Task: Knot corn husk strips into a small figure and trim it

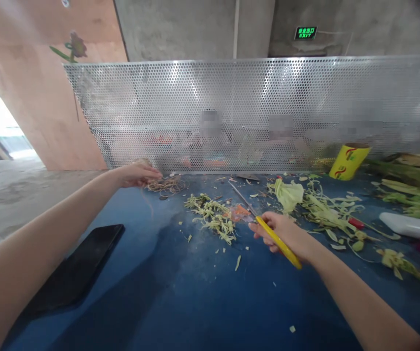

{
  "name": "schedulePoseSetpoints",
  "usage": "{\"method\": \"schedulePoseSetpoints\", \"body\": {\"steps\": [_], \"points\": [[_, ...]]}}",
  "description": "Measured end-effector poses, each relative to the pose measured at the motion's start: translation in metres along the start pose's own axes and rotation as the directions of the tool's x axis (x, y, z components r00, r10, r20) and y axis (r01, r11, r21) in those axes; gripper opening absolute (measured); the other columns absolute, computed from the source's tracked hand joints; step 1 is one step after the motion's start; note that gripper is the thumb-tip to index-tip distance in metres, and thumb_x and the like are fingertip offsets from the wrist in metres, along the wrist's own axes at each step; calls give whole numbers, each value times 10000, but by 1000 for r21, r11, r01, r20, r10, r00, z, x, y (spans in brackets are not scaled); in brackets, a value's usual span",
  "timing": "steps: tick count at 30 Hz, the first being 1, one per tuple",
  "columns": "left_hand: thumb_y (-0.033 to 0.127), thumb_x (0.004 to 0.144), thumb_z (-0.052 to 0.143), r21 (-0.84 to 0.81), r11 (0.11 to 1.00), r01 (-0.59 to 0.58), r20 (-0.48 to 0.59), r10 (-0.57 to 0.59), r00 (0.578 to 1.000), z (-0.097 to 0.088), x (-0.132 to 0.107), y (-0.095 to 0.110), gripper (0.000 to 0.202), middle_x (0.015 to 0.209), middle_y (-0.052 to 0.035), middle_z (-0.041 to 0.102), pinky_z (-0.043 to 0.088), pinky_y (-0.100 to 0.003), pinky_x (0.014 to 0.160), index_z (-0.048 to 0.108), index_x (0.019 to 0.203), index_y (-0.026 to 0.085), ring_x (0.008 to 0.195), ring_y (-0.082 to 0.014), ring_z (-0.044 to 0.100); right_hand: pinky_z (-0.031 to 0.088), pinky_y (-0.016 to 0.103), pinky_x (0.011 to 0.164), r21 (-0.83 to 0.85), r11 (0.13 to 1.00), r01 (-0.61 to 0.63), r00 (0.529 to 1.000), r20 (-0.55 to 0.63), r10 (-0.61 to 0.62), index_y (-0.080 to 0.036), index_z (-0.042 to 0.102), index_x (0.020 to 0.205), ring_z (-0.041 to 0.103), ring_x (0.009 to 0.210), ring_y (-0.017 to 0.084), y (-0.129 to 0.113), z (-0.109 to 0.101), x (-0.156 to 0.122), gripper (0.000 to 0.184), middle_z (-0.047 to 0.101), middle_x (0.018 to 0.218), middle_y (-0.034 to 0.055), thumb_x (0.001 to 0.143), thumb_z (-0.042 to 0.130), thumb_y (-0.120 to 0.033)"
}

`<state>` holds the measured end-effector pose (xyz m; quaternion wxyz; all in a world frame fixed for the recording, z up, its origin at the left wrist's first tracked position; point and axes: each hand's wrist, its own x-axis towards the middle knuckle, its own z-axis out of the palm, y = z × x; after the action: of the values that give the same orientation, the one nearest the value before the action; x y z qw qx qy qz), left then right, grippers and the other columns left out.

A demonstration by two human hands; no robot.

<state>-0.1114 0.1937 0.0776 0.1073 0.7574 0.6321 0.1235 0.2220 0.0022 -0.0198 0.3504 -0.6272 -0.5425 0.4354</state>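
My left hand (140,174) reaches over the far left part of the blue table, its fingers closed in a pinch. A thin, pale strand of string hangs faintly below it. Right beside the fingers lies a loose tangle of brown string (168,185). My right hand (279,233) is wrapped round the yellow handle of a knife (277,243), whose narrow blade points away and to the left. Under the blade are an orange-and-clear scrap (239,212) and a heap of pale green plant trimmings (213,217).
A black phone (81,268) lies by my left forearm. On the right are a leafy pale green piece (288,195), more trimmings (327,209), a yellow roll (349,161) and a white-handled object (410,224). A perforated metal panel (231,97) stands along the table's far edge.
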Motion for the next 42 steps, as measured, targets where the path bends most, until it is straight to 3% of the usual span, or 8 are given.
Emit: {"method": "schedulePoseSetpoints", "body": {"steps": [2,4,12,16,20,26,33,42], "points": [[350,717,561,-94,995,11,135,2,991,7,-13,-2,417,935,-51,678,525,-206,581,550,1114,223,794,-172,642,258,160,366,232,971,-60,979,205,12,-196,413,709,332,400,34,-8,8,-6,368,517,623,-32,634,642,-473],[261,673,599,-155,987,50,235,-13,972,18,-27,-7,496,981,-71,670,529,-206,604,506,1157,206,828,-182,644,237,135,354,318,937,-146,950,309,44,-172,418,652,307,390,16,-16,19,-12,395,483,576,-38,654,613,-515],[190,625,583,-174,972,157,298,-100,949,51,-75,-16,561,902,-93,693,522,-228,524,462,1172,157,766,-219,666,262,113,339,329,915,-235,890,451,67,-161,447,664,337,370,14,-30,49,-11,398,495,546,-30,726,538,-543],[162,660,516,-94,989,115,261,-87,962,41,-85,-20,354,832,-78,703,521,-232,540,579,1007,128,728,-206,667,278,116,344,329,906,-267,849,526,59,-152,456,663,358,380,18,-30,53,-10,434,506,570,-21,736,498,-578],[201,709,486,0,1000,20,159,-20,987,22,-84,-21,215,790,-38,695,508,-216,624,651,844,170,708,-167,652,331,142,366,285,876,-389,701,709,80,-126,457,614,381,392,35,-43,63,-10,549,488,555,3,818,283,-606],[304,716,479,94,995,-33,73,26,997,-6,-81,-13,287,789,-31,677,465,-213,456,636,921,178,535,-141,600,390,227,347,129,881,-455,547,822,162,-123,467,672,475,400,111,-69,98,15,600,538,566,59,825,150,-608],[310,699,499,111,991,-74,90,64,994,-13,-89,-2,234,736,-40,674,411,-186,401,636,808,155,540,-141,589,382,220,321,193,873,-448,603,786,136,-152,415,694,387,355,75,-87,135,50,590,475,553,11,766,179,-688],[348,700,503,119,981,-154,170,133,976,-17,-106,10,246,712,-34,670,409,-177,422,638,790,163,534,-124,574,314,168,290,118,878,-464,519,839,161,-162,385,662,311,348,53,-100,145,55,550,446,529,2,771,217,-674]]}}
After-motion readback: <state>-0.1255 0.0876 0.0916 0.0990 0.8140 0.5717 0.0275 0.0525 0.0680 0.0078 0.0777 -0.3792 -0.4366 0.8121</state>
